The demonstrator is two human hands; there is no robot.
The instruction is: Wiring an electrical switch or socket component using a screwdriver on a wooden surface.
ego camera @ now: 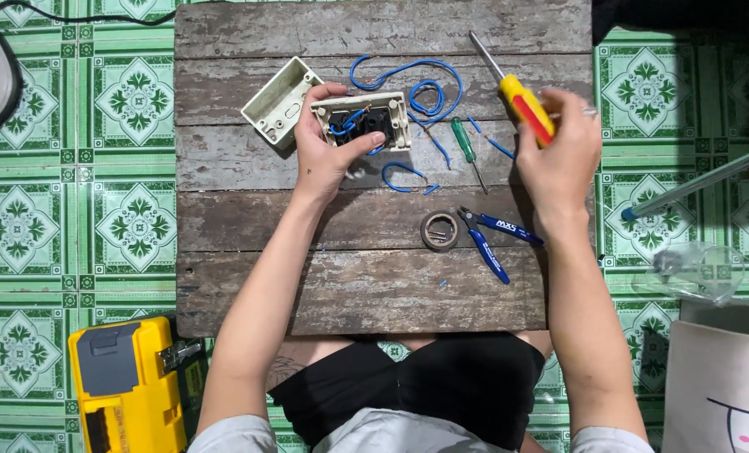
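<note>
Left hand point(324, 155) clamps the socket plate point(362, 120), wiring side up, long axis along the board's point(366, 285) far edge. Right hand point(559, 151) grips one yellow screwdriver point(515, 92), tip toward the far edge. One green screwdriver point(467, 147), one cutter point(492, 239), one tape roll point(440, 231). Handle end hidden in my fist.

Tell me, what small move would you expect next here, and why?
Probably bringing the yellow screwdriver in the right hand down to the socket plate: the left hand holds it back-side up with blue wires attached, and the tip points away.
</note>
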